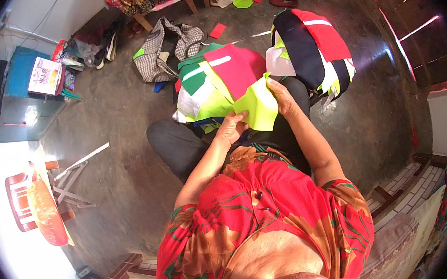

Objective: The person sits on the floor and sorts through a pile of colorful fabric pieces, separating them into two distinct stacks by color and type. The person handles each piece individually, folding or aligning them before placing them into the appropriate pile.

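Note:
A neon yellow-green piece of fabric [259,107] is stretched between my two hands above my lap. My left hand [231,127] pinches its lower left side. At its upper right corner, my right hand [282,96] grips the edge. Just beyond lies a heap of cut fabric pieces [195,81] in green, white and neon yellow, with a red piece [236,69] on top. To the right stands a second pile, where a black piece [296,48] and a red piece [326,35] cover white and neon scraps.
A checked cloth bag [156,52] slumps behind the left heap. Loose scraps, including a red one [218,31], lie on the dark floor. At left are a blue cabinet [24,114], a folding stand [73,184] and a chair [20,202]. Shoes [111,47] sit near the wall.

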`<control>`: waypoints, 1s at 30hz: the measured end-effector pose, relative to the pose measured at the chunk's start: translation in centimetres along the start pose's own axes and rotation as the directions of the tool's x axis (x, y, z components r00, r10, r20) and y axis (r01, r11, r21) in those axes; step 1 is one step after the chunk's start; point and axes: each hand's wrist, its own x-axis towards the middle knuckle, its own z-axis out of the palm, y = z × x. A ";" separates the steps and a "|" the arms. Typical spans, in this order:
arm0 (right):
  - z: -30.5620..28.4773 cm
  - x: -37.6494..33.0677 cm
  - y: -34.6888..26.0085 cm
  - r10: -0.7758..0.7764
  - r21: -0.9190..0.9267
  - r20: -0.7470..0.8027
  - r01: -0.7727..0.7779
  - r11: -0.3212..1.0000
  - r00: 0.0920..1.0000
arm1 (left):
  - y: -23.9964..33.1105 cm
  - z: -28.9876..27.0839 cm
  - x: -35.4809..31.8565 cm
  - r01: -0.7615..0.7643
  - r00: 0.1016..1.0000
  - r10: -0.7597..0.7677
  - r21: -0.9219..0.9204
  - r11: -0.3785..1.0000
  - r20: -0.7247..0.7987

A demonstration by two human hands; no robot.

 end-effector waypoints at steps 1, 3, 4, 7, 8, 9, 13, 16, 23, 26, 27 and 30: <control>0.0 0.1 0.0 -0.017 0.015 -0.053 0.017 1.000 0.998 | 0.6 -0.1 -0.2 -0.033 0.999 0.032 -0.015 0.999 -0.021; 0.3 0.3 -0.1 -0.018 0.015 -0.113 0.020 1.000 0.993 | 2.2 -0.3 -0.6 -0.125 0.984 0.118 -0.042 0.991 -0.136; 0.7 0.2 -0.1 -0.004 0.001 -0.121 0.005 1.000 0.993 | 3.3 -0.6 -0.6 -0.177 0.966 0.176 0.009 0.984 -0.190; -0.5 1.1 0.3 0.046 -0.027 -0.047 -0.047 0.999 0.998 | 7.0 -1.9 -0.1 -0.299 0.885 0.343 0.181 0.937 -0.316; 0.2 1.0 0.2 0.065 -0.051 -0.051 -0.068 0.996 0.997 | 8.4 -2.9 -0.1 -0.307 0.870 0.368 0.224 0.925 -0.328; 0.7 0.7 -0.2 0.077 -0.081 -0.065 -0.083 0.993 0.995 | 9.4 -2.7 0.3 -0.356 0.836 0.421 0.236 0.904 -0.351; -0.2 0.9 -0.3 0.075 -0.010 -0.034 -0.075 0.997 0.997 | 14.7 0.7 1.5 -0.369 0.789 0.533 0.459 0.808 -0.305; 0.0 1.0 -0.3 0.067 -0.012 -0.013 -0.067 0.998 0.998 | 18.1 1.1 3.1 -0.521 0.733 0.652 0.457 0.721 -0.194; 0.4 1.2 -0.3 0.046 -0.028 -0.007 -0.046 0.999 0.999 | 18.4 -0.3 4.9 -0.613 0.637 0.707 0.354 0.706 -0.307; 0.1 1.1 -0.4 0.044 -0.037 -0.029 -0.045 0.998 0.999 | 14.5 -4.1 5.2 -0.458 0.602 0.619 0.417 0.785 -0.504; 0.1 1.1 -0.4 0.044 -0.034 -0.023 -0.045 0.998 0.999 | 13.5 -5.8 4.9 -0.425 0.610 0.588 0.407 0.809 -0.531; 0.4 1.2 -0.1 0.058 -0.023 -0.001 -0.058 0.998 0.998 | 12.5 -10.7 4.3 -0.357 0.615 0.519 0.377 0.855 -0.594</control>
